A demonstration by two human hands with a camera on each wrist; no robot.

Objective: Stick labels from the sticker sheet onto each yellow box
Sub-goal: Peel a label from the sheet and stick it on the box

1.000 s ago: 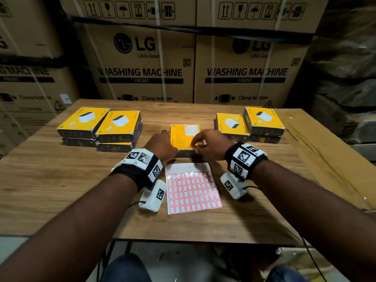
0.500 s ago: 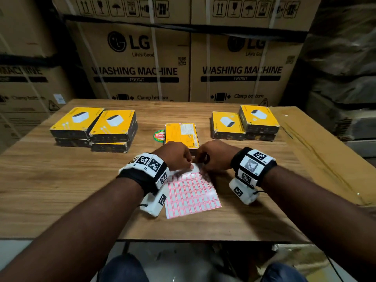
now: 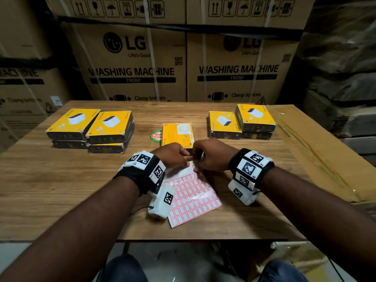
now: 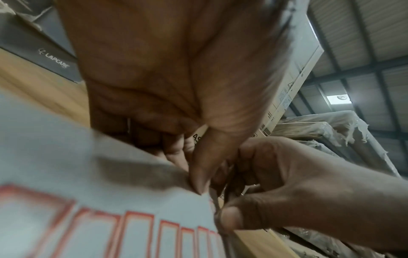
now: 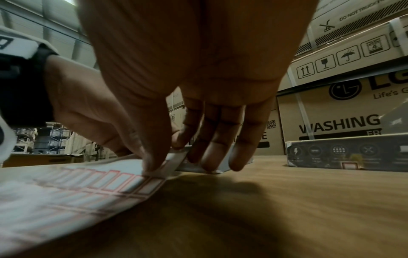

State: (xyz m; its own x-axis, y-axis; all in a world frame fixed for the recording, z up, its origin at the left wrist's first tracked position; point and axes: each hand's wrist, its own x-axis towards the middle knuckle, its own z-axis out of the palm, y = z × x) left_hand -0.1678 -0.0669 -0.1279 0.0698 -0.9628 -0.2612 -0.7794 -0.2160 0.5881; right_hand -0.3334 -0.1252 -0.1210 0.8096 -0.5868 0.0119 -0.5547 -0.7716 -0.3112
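A white sticker sheet [image 3: 193,197] with red-framed labels lies at the table's near edge. My left hand [image 3: 186,160] pinches its top edge, thumb tip on the paper [image 4: 196,185]. My right hand [image 3: 196,164] pinches the sheet's upper right corner between thumb and index finger [image 5: 167,157], where a white strip curls up; whether a label is peeling I cannot tell. Just beyond the hands lies one yellow box [image 3: 177,134], back side up. Stacked yellow boxes stand at the left [image 3: 90,129] and at the right [image 3: 241,122].
A round red and green sticker [image 3: 156,135] lies left of the middle box. Large washing machine cartons [image 3: 132,64] wall off the table's far side. A flat cardboard sheet [image 3: 317,151] covers the table's right end. The wooden table [image 3: 50,180] ends just below the sheet.
Both hands left the middle yellow box and came back toward me to the sticker sheet. They now pinch its top edge, and the sheet has turned slightly.
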